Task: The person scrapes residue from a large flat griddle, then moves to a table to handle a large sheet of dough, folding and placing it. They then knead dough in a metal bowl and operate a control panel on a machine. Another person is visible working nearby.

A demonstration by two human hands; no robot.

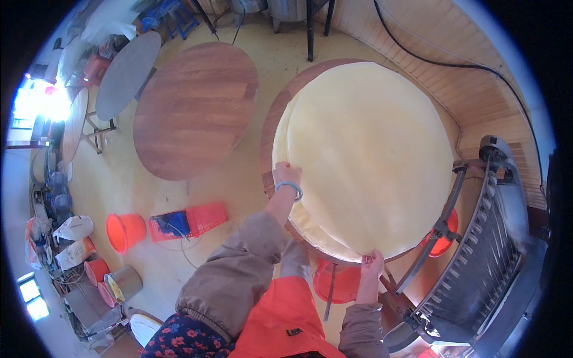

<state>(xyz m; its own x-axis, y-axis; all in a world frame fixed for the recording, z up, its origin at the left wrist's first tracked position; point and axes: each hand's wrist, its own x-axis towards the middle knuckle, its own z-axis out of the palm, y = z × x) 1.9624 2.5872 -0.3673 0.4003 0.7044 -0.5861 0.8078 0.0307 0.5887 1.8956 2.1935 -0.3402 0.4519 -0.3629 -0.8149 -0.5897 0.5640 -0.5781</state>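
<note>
A large round pale-yellow sheet [370, 149] lies over other sheets of the same kind [282, 134], whose edges show at the left and lower left. The stack rests on a round brown wooden tabletop [271, 113]. At the left edge of the top sheet, my left hand [287, 174] is closed on it, a pale blue bangle at the wrist. My right hand [372, 264] pinches the near edge of that sheet between thumb and fingers. Faint creases run up the sheet from this pinch. What the sheets are made of, I cannot tell.
A machine with a dark ribbed slope [471, 268] stands close on the right. Left of the stack is another round brown tabletop [197, 110]. An orange bucket [125, 231] and a red crate [206, 219] sit on the floor; a red basin [335, 283] is below the near table edge.
</note>
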